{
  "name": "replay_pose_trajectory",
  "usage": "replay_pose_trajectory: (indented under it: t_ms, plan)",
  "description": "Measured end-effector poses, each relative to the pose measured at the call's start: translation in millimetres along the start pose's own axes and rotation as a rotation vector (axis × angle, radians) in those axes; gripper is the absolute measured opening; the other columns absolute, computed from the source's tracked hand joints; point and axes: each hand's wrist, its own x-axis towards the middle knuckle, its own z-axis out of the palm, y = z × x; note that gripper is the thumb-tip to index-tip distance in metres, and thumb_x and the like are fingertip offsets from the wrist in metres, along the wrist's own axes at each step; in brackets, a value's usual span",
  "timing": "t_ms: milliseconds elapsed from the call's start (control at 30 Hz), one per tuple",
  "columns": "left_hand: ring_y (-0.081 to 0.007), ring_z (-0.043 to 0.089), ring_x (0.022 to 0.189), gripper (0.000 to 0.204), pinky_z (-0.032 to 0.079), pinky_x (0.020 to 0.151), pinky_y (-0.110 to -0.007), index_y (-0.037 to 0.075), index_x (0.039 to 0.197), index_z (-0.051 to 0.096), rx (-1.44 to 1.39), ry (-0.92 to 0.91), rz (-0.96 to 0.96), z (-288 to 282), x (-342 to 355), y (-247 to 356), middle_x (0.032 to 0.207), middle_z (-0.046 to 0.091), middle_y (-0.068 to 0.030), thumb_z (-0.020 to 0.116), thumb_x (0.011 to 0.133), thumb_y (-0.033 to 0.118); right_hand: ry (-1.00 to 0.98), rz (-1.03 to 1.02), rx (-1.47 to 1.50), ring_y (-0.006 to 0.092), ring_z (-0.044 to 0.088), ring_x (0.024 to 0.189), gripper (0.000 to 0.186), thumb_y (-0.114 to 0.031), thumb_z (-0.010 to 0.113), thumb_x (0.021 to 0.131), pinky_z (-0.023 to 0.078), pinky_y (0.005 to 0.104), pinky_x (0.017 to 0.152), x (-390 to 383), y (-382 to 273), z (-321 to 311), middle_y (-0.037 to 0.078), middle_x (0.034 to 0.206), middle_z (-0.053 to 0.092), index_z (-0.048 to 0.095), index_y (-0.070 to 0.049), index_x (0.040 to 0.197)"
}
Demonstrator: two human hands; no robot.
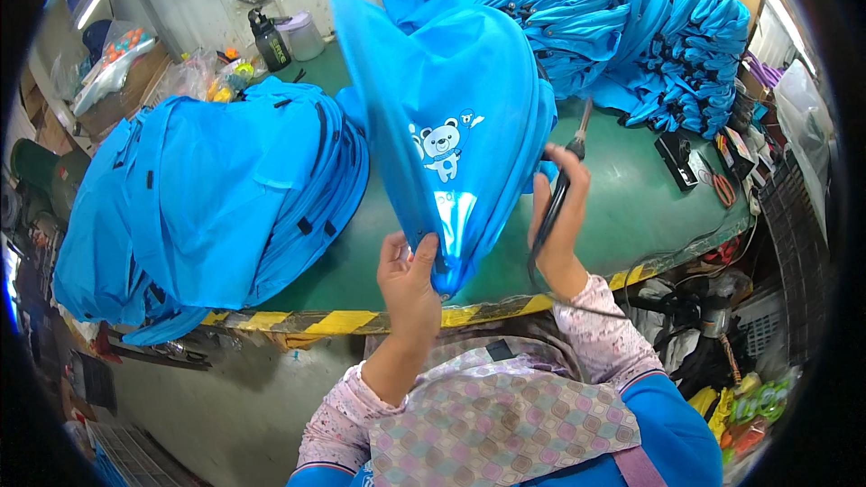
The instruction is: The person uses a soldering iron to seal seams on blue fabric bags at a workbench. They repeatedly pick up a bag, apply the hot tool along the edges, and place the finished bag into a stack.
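A folded blue fabric canopy (487, 72) with a white bear print stands up over the table's front edge, its narrow end toward me. My left hand (410, 284) is closed on that narrow end, thumb on top, beside a shiny patch of the cloth. My right hand (564, 234) holds a corded tool like a soldering iron (575, 146), with a black handle and a thin metal tip. The tip points away from me, to the right of the canopy. The tool's cable runs down past my right wrist.
A stack of blue canopies (216, 198) lies at the left, and a larger bundled heap (631, 27) at the back right. Scissors (723, 188) and a black box (677, 160) lie at the right. A dark bottle (269, 41) stands behind. Yellow-black tape (343, 321) marks the green table's edge.
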Motion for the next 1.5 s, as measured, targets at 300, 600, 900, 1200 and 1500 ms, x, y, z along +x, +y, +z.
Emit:
replay_pose_trajectory:
  t_ms: [300,600,900,1200,1500]
  plan:
    - [-0.0482,0.05,0.125,0.067,0.042,0.104,-0.045,-0.003,0.15,0.028,1.08,-0.653,0.43,19.4,24.8,1.8,0.135,0.049,-0.0304,0.057,0.09,-0.005,0.023,-0.118,0.34,0.0349,0.051,0.123,0.054,-0.016,0.067,0.095,0.039,0.045,0.107,50.4,-35.2,63.7,0.022,0.137,0.052,0.04,0.0,0.138]
    - [-0.0497,0.054,0.115,0.051,0.044,0.101,-0.048,-0.004,0.142,0.045,1.012,-0.616,1.173,171.1,187.4,22.6,0.127,0.054,-0.031,0.047,0.091,-0.004,0.297,-0.146,0.348,0.0366,0.057,0.124,0.06,-0.034,0.056,0.102,0.046,0.049,0.103,91.2,38.4,27.5,0.029,0.142,0.044,0.028,-0.002,0.144]
    - [-0.0331,0.061,0.122,0.054,0.044,0.106,-0.034,0.003,0.139,0.054,0.996,-0.83,0.655,383.5,452.3,-49.5,0.133,0.062,-0.0226,0.068,0.088,0.01,0.132,0.301,0.266,0.028,0.068,0.093,0.047,-0.015,0.061,0.098,0.05,0.0456,0.093,25.7,92.0,-14.4,0.023,0.112,0.065,0.038,-0.001,0.137]
    - [-0.0404,0.061,0.113,0.047,0.05,0.097,-0.046,0.014,0.139,0.056,1.338,-0.843,0.978,453.4,379.1,-135.8,0.121,0.064,-0.0235,0.063,0.092,0.017,0.103,0.293,0.24,0.0213,0.067,0.08,0.047,-0.005,0.065,0.092,0.057,0.0329,0.073,27.0,93.8,-10.7,0.023,0.115,0.06,0.044,-0.002,0.134]
    - [-0.0322,0.061,0.099,0.029,0.049,0.086,-0.042,0.009,0.113,0.065,1.265,-1.147,1.338,211.0,248.2,66.0,0.099,0.063,-0.0116,0.072,0.086,0.016,0.117,0.182,0.319,0.017,0.067,0.077,0.044,-0.024,0.051,0.105,0.053,0.0326,0.076,36.6,81.2,-23.8,0.024,0.126,0.056,0.036,-0.003,0.14]
